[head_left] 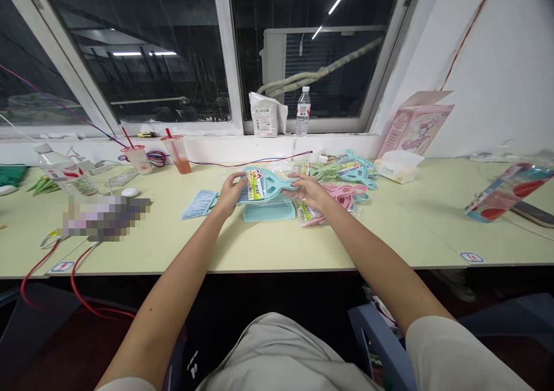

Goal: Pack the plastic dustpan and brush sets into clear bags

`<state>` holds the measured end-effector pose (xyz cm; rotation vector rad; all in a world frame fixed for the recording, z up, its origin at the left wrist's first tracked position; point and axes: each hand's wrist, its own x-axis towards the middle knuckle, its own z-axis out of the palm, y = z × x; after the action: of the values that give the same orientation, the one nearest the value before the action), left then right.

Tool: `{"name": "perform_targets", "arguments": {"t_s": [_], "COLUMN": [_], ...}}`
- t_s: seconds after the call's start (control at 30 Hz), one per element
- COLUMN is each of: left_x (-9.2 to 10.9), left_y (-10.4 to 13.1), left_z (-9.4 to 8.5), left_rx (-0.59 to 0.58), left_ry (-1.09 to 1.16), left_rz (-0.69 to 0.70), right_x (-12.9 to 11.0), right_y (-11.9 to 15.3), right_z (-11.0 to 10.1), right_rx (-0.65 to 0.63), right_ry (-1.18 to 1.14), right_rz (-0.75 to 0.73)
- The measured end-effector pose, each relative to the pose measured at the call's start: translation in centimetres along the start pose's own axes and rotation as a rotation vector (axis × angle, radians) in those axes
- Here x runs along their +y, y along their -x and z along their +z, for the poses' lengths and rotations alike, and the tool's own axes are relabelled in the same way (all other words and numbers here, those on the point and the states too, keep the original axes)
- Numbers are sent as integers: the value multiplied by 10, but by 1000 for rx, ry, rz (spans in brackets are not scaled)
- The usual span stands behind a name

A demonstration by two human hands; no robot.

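Between my two hands is a light-blue brush and dustpan set [272,184] in a clear wrapper with a yellow-green label. My left hand [232,193] grips its left end, and my right hand [308,190] is closed on the handle end at the right. Below it on the table lies a light-blue dustpan [269,211]. A brush with blue bristles [199,204] lies to the left of my left hand. Beside my right hand are several wrapped sets, with pink [344,195], green [322,172] and blue [357,170] handles.
Two cups with red straws [178,155] and a water bottle [64,170] stand at the left, near a blurred patch [104,218] with red cables. A tissue box [399,167] and pink box [418,127] stand back right. A patterned package [506,192] lies far right.
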<state>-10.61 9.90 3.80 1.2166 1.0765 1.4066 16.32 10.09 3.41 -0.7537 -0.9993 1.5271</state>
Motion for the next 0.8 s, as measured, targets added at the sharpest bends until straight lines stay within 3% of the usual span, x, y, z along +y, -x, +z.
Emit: {"name": "perform_targets", "arguments": {"t_s": [0.13, 0.3, 0.5, 0.67, 0.8], "left_x": [1, 2, 6, 9, 11], "left_y": [-3, -5, -1, 0, 1], "left_z": [-2, -8, -10, -9, -6], "left_rx": [106, -56, -104, -191, -157], "left_ry": [54, 54, 85, 252, 277], "left_rz": [-52, -60, -98, -222, -198], "right_x": [0, 1, 1, 1, -1], "right_y": [0, -1, -2, 0, 0], "right_z": [1, -1, -2, 1, 3], "right_rx": [7, -23, 17, 33, 10], "right_ry": [10, 46, 19, 3, -8], "right_rz": [10, 10, -34, -33, -23]}}
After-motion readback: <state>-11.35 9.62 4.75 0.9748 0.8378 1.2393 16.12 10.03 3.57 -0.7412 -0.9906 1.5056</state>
